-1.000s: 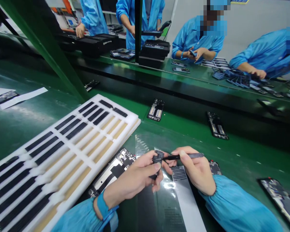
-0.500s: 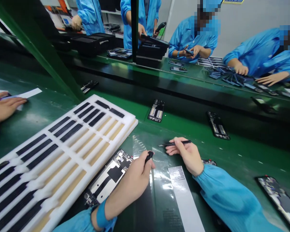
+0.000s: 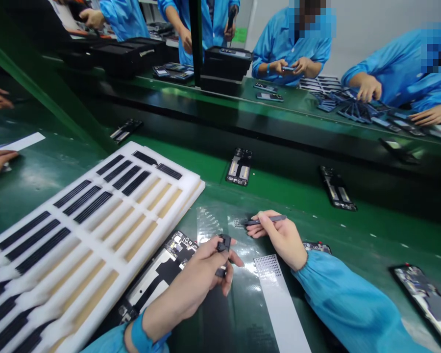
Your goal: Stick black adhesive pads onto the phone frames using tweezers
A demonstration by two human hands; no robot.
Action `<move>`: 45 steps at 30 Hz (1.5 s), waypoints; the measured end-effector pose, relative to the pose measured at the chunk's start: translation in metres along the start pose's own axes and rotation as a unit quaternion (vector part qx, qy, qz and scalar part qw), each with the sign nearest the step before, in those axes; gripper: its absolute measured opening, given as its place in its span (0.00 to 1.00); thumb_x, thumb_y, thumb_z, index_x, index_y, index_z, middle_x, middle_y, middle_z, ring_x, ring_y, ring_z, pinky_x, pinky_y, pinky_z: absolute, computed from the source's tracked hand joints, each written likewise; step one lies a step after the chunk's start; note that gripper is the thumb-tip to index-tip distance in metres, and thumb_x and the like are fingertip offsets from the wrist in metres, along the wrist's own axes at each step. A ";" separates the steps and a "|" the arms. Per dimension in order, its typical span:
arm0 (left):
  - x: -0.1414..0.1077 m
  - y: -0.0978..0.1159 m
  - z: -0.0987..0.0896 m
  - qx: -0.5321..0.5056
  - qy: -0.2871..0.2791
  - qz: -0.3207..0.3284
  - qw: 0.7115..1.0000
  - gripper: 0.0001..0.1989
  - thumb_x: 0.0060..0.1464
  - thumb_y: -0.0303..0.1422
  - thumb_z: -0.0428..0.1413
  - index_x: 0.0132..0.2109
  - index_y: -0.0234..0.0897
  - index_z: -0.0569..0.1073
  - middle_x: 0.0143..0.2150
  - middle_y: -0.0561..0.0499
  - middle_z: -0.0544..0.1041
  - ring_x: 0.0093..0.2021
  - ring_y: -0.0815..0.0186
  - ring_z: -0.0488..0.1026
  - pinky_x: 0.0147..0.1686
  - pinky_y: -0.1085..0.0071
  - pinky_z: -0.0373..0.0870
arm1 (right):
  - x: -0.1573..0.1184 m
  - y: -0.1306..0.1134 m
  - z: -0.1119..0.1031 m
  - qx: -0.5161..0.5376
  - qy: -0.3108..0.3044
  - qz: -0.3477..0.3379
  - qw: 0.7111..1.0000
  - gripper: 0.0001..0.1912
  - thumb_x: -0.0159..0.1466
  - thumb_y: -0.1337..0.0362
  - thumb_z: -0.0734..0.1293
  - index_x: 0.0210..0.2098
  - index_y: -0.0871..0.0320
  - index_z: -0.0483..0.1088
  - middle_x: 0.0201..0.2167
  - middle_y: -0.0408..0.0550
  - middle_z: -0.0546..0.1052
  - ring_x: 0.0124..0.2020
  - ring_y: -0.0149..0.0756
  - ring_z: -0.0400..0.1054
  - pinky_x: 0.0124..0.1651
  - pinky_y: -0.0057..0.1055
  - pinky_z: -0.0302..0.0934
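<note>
Between the fingers of my left hand [image 3: 196,274] is a small folded black part [image 3: 224,242]; its exact kind I cannot make out. Beneath that forearm lies an opened phone body [image 3: 158,282], partly covered by my wrist. My right hand [image 3: 284,240] grips dark tweezers [image 3: 270,219], their tips at a small dotted patch [image 3: 238,222] on the clear sheet. Just below my right hand, a white strip with rows of small dark squares [image 3: 284,309] lies on the bench. The clear plastic sheet [image 3: 208,223] spreads under and beyond my left hand.
A white foam tray [image 3: 191,180] with black strips in its slots fills the left. Phone bodies lie on the green belt [image 3: 239,166] and at the right [image 3: 426,299]. A green post [image 3: 59,93] slants at upper left. Co-workers in blue handle phones across the bench; another person's hands show at far left.
My left hand has turned and its fingers have spread, showing more of the black part. The tweezers have tilted, with their tips now at the dotted patch. The view has shifted slightly.
</note>
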State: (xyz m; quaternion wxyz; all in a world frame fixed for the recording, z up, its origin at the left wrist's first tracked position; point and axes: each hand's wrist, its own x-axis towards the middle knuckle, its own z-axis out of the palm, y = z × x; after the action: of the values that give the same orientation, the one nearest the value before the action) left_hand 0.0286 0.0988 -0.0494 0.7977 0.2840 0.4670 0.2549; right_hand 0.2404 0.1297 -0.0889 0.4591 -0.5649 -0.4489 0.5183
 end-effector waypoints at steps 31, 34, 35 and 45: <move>0.001 0.003 -0.001 -0.032 -0.112 0.014 0.993 0.07 0.65 0.31 0.52 0.47 0.34 0.71 0.46 0.44 0.75 0.29 0.72 0.65 0.26 0.73 0.62 | -0.025 -0.004 0.001 0.038 -0.152 -0.121 0.980 0.11 0.72 0.58 0.64 0.40 0.58 0.75 0.31 0.47 0.83 0.31 0.31 0.78 0.38 0.25 0.74; 0.000 0.004 0.000 -0.035 -0.111 0.020 0.993 0.07 0.66 0.30 0.51 0.47 0.33 0.71 0.47 0.43 0.75 0.30 0.71 0.65 0.26 0.73 0.63 | -0.024 -0.005 -0.001 0.028 -0.151 -0.137 0.979 0.11 0.72 0.59 0.64 0.40 0.57 0.75 0.32 0.47 0.83 0.32 0.32 0.78 0.38 0.25 0.74; -0.001 0.004 0.000 -0.038 -0.112 0.023 0.993 0.07 0.66 0.30 0.50 0.47 0.33 0.71 0.48 0.42 0.75 0.30 0.71 0.65 0.25 0.73 0.63 | -0.024 -0.006 -0.002 0.024 -0.150 -0.143 0.978 0.11 0.72 0.59 0.64 0.40 0.57 0.75 0.32 0.47 0.83 0.32 0.32 0.78 0.38 0.25 0.74; 0.003 0.001 0.001 0.021 -0.072 0.040 0.996 0.10 0.64 0.35 0.52 0.45 0.32 0.72 0.35 0.48 0.75 0.24 0.72 0.64 0.23 0.73 0.61 | -0.033 -0.014 -0.002 -0.053 -0.135 -0.194 0.970 0.11 0.72 0.59 0.64 0.43 0.57 0.76 0.35 0.49 0.83 0.33 0.36 0.80 0.38 0.29 0.74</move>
State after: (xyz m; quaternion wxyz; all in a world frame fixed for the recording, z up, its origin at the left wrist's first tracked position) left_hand 0.0312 0.1013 -0.0501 0.8125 0.3366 0.4015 0.2555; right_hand 0.2397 0.0997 -0.0690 0.4552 -0.4151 -0.6348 0.4663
